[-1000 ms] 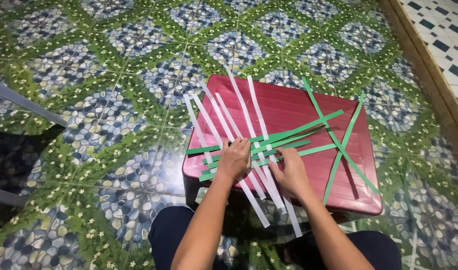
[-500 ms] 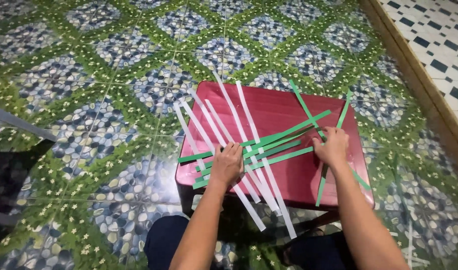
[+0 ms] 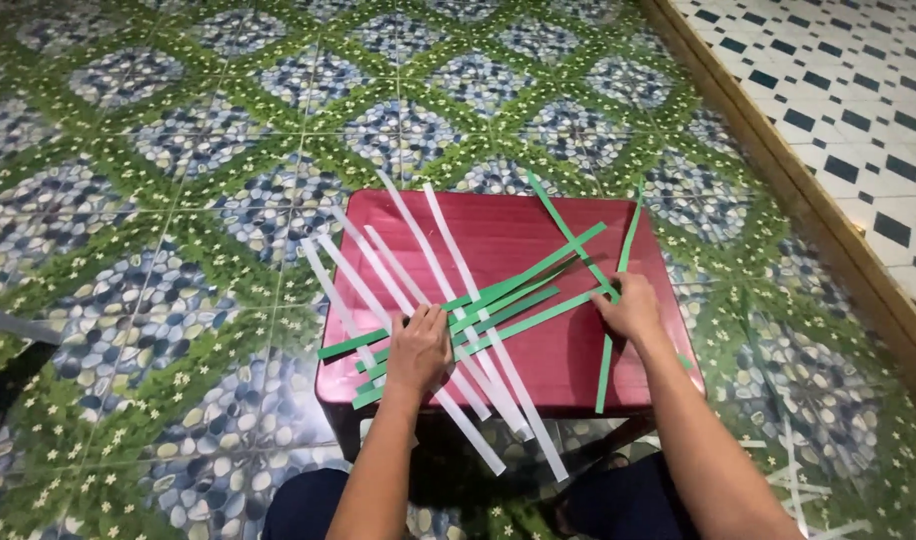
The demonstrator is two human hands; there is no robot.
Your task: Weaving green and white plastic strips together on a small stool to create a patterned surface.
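Head view: your left hand (image 3: 418,345) lies flat, palm pinning the crossed white strips (image 3: 433,300) and green strips (image 3: 498,300) on the red stool (image 3: 498,225). Your right hand (image 3: 630,308) pinches a green strip's end (image 3: 603,292). They look thin, light and floppy, likely slippery, so grip near the ends, just beyond your palm

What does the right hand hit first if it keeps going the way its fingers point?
The right hand points up-left across the red stool. Its fingertips already rest on the loose green strips; next in that line, probably the woven green strips.
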